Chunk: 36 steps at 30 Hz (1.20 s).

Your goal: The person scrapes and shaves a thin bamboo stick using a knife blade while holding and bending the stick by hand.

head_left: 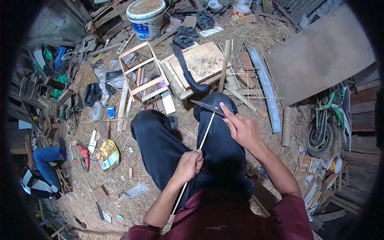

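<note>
My left hand (189, 165) is closed around a long thin pale stick (206, 134), which slants up across my right thigh. Near my right knee, my right hand (241, 127) grips a knife (205, 105), its index finger stretched along it and its dark blade pointing left. The stick's upper end meets the knife, and a small pale bit lies beside the blade. The knife's handle is mostly hidden by my fingers.
Ahead, a machete (185, 68) rests on a wooden block (200, 64), beside a wooden frame (144, 72). A white bucket (146, 18) stands behind. A large board (320, 56) and a wheel (320, 138) are at right. Another person's leg (47, 162) shows at left.
</note>
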Motion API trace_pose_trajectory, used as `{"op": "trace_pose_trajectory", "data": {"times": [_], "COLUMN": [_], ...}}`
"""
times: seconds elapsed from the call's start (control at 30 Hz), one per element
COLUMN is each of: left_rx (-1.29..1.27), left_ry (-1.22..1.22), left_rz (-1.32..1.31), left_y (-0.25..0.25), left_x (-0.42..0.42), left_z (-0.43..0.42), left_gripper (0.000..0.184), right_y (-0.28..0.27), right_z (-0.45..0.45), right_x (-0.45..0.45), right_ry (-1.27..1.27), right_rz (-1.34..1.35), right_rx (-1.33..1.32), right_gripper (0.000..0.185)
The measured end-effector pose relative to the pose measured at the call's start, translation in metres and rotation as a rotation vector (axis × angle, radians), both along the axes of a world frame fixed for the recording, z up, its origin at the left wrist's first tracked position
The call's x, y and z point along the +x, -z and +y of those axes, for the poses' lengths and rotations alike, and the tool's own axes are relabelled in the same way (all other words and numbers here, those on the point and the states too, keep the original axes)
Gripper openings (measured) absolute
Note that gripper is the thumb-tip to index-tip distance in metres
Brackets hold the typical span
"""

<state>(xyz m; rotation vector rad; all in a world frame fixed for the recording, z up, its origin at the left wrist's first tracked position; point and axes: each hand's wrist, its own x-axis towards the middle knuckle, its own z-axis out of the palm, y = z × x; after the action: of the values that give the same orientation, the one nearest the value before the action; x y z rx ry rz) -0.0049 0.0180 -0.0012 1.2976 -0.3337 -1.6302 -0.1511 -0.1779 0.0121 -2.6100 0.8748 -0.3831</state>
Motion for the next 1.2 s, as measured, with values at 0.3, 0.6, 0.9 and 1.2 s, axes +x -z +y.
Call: {"op": "trace_pose_trajectory", "data": {"times": [0.3,0.6,0.9,1.2], "left_rx": [-0.012,-0.024,-0.184,-0.110], "left_ry": [-0.013,0.012,0.115,0.177], "left_rz": [0.023,-0.078,-0.650,-0.681], "left_y": [-0.024,-0.015,-0.006,-0.009], "left_x": [-0.002,0.007,0.001,-0.007], "left_z": [0.009,-0.093,-0.104,-0.056], "left_gripper": [0.044,0.045,0.049,0.039], "right_y": [0.014,-0.011,-0.011,0.012], "right_z": [-0.094,-0.006,-0.014,-0.035], "right_x": [-0.069,-0.015,-0.017,-0.019], "right_ry": [0.516,-0.149,-0.237,-0.076], "right_rz": [-0.125,-0.172,0.019,-0.190], "right_rx": [0.090,0.174,0.176,0.186], "right_gripper": [0.046,0.055,0.058,0.052]}}
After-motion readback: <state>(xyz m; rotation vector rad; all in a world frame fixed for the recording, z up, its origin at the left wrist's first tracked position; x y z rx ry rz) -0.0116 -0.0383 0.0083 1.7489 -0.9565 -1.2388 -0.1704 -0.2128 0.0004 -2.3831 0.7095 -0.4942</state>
